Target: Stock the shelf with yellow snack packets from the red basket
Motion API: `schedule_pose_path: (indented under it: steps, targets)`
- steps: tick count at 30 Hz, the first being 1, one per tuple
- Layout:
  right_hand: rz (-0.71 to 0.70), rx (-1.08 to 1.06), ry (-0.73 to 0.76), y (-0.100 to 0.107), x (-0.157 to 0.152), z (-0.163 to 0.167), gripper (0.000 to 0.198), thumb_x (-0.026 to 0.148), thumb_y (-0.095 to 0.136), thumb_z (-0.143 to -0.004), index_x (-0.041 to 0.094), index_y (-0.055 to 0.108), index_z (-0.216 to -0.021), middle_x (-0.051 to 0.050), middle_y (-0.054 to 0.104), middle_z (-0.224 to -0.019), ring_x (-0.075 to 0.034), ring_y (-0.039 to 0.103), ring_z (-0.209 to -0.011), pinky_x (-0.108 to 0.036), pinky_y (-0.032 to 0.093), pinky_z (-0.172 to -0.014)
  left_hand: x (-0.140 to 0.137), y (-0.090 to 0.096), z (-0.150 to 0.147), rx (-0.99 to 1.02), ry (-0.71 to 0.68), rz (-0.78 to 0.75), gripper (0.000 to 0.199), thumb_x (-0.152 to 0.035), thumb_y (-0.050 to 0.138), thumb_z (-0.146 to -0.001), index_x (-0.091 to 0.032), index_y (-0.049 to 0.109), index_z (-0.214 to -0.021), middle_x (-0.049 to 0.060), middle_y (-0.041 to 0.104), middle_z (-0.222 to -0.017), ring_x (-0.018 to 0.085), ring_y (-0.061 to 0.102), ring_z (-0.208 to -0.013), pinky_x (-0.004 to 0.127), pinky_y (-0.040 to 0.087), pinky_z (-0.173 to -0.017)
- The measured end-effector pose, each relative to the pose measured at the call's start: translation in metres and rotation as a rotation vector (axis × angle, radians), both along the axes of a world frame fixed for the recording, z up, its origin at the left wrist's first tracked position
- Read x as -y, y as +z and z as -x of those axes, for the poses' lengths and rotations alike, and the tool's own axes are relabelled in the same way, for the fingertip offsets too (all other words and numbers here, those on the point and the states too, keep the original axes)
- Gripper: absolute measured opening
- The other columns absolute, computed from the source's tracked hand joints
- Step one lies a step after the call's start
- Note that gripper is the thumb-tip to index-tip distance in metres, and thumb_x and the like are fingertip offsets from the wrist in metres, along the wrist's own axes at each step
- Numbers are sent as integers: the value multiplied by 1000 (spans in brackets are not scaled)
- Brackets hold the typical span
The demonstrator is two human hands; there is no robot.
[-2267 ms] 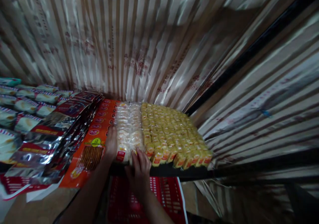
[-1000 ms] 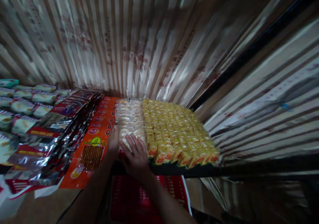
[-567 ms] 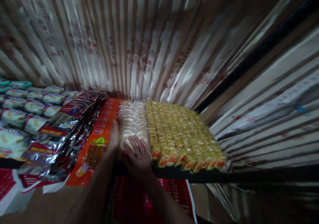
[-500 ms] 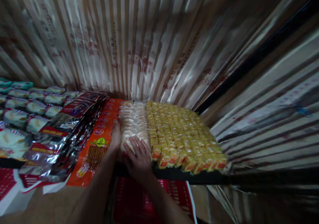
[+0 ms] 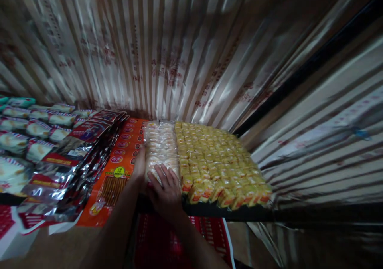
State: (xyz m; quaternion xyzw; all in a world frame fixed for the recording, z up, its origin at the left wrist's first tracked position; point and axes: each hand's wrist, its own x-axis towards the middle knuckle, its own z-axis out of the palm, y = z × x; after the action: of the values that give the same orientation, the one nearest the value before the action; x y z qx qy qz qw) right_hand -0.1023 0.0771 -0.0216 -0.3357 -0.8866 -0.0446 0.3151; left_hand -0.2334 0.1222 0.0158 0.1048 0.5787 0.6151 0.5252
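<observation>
A column of clear-wrapped pale biscuit packets (image 5: 159,143) lies on a dark shelf (image 5: 227,210), between orange packs and yellow ones. My left hand (image 5: 139,166) presses flat against the left side of this column near its front end. My right hand (image 5: 164,189) lies palm down on the front packets, fingers spread over them. Neither hand lifts anything off the shelf.
Rows of small yellow snack packets (image 5: 215,159) fill the shelf to the right. Orange packs (image 5: 119,165) and silver-and-red foil bags (image 5: 68,157) lie to the left. A striped shiny curtain (image 5: 167,49) hangs behind. A red crate (image 5: 167,241) sits below the shelf.
My right hand slid up from the front edge onto the top of the front biscuit packets. My left hand stayed against the column's left side. The view shifted slightly.
</observation>
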Motion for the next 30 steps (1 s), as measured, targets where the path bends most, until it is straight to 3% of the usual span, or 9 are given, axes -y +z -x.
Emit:
schedule_pose_path:
  steps: [4, 12, 17, 25, 30]
  targets:
    - [6, 9, 0, 1, 0, 0, 44, 29, 51, -85, 25, 48, -129, -6, 49, -136, -25, 36, -131, -48, 32, -105, 2, 6, -1, 7, 8, 62, 67, -66, 42, -79, -11, 61, -114, 12, 70, -99, 27, 64, -98, 36, 54, -83]
    - [0, 8, -10, -1, -1, 0, 42, 29, 53, -85, 24, 50, -127, -6, 49, -136, -25, 35, -132, -47, 32, -105, -3, -5, 0, 139, -89, -46, 67, -67, 35, -81, -13, 61, -111, 11, 71, -93, 26, 65, -97, 36, 55, -83]
    - [-8, -4, -22, 0, 0, 0, 42, 32, 52, -85, 25, 50, -127, -6, 51, -134, -24, 37, -130, -46, 33, -105, -4, -11, -1, 57, -65, 3, 66, -67, 37, -80, -16, 58, -116, 9, 71, -94, 26, 64, -100, 35, 56, -81]
    - [-3, 30, -50, -2, 1, -3, 44, 37, 53, -84, 27, 51, -127, -4, 50, -136, -23, 35, -131, -44, 31, -107, 3, 9, -8, -57, -50, 68, 66, -66, 35, -81, -15, 59, -115, 9, 71, -93, 26, 63, -101, 34, 54, -85]
    - [-9, 22, -54, 1, 2, -3, 43, 37, 51, -85, 26, 50, -127, -4, 51, -135, -23, 36, -131, -44, 32, -107, 1, 5, -5, -42, -44, 80, 64, -63, 37, -81, -14, 58, -117, 9, 71, -94, 28, 61, -104, 36, 53, -87]
